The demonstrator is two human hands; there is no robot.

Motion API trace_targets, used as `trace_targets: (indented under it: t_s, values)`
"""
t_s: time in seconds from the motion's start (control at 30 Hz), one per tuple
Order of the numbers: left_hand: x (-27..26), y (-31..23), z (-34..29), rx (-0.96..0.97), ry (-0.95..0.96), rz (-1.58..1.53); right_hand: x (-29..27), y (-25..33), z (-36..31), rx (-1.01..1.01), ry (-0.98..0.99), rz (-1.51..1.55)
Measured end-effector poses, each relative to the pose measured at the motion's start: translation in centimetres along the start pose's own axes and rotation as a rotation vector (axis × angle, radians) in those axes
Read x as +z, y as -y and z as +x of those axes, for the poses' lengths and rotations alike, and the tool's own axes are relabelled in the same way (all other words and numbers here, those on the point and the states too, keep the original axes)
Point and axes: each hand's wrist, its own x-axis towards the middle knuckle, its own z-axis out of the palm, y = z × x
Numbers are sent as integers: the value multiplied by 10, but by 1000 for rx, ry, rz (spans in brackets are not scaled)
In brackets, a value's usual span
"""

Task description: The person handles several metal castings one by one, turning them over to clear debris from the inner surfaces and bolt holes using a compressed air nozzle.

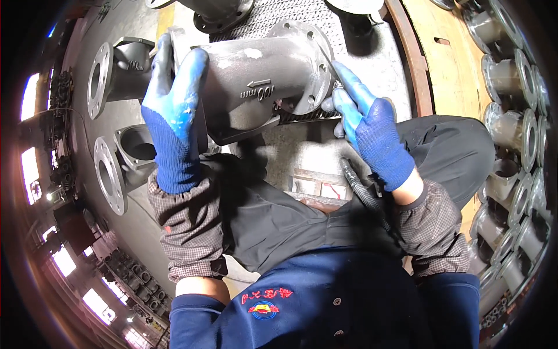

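Note:
A grey flanged pipe casting (250,67), with raised lettering and an arrow on its side, lies across the ribbed plate in front of me. My left hand (174,107), in a blue coated glove, grips its left end, thumb and fingers on either side of the flange. At the round right flange (317,87) with bolt holes, my right hand (366,119) is closed, also gloved. From its fingers a thin metal rod-like tool (327,61) reaches up to the flange face; the tool's rear end is hidden in the hand.
More flanged castings (107,174) stand on the left, others at the top. A wooden board (453,64) with a brown edge borders the right side, beyond it stacked castings (511,134). A dark ribbed hose (366,195) crosses by my right knee. A small frame (318,185) sits between my legs.

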Motion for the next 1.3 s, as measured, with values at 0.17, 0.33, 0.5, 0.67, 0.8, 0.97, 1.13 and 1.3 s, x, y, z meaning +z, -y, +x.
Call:
trace_targets:
  t_s: [0.17, 0.33, 0.5, 0.67, 0.8, 0.97, 1.13, 1.3]
  values:
    - [-1, -12, 3, -47, 3, -20, 13, -41, 15, -207, -153, -199]
    - [-5, -35, 6, -719, 2, -606, 19, -47, 27, -141, -136, -228]
    - [-8, -39, 9, -764, 20, -614, 25, -52, 33, -113, -160, -273]
    - [-6, -37, 1, -509, 8, -411, 28, -52, 33, -76, -143, -279]
    - [-3, -32, 1, -467, 37, -318, 29, -53, 34, -42, -149, -309]
    - [-9, -43, 10, -773, 8, -640, 30, -49, 35, -185, -183, -511]
    - [-7, -29, -1, -516, 93, -396, 32, -40, 36, -164, -137, -640]
    - [-5, -40, 9, -698, 1, -586, 31, -33, 33, -94, -152, -626]
